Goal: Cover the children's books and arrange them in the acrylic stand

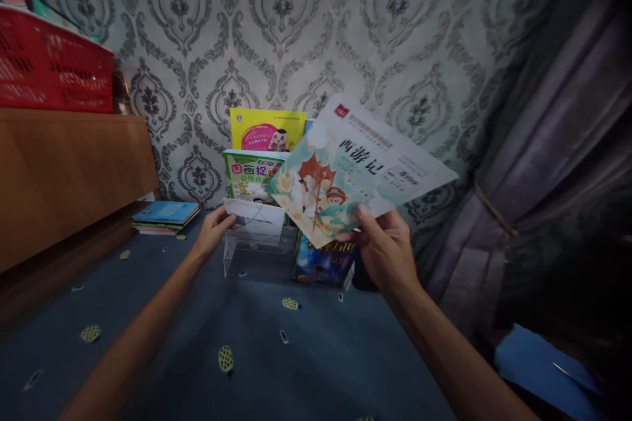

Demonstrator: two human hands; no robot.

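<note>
My right hand (385,247) grips the lower edge of a thin illustrated booklet (360,168) with a pale teal cover, held tilted above a clear acrylic stand (257,253). My left hand (214,227) holds the stand's upper left edge by a white card (257,217) at its front. A green book (249,174) and a yellow book (266,128) stand upright in the stand. A dark blue book (323,263) sits low at the stand's right, under the booklet.
A stack of books with a blue one on top (165,216) lies at the back left on the blue patterned cloth (276,355). A wooden cabinet (69,177) carries a red crate (54,66). A tied purple curtain (533,164) hangs at right before the patterned wallpaper.
</note>
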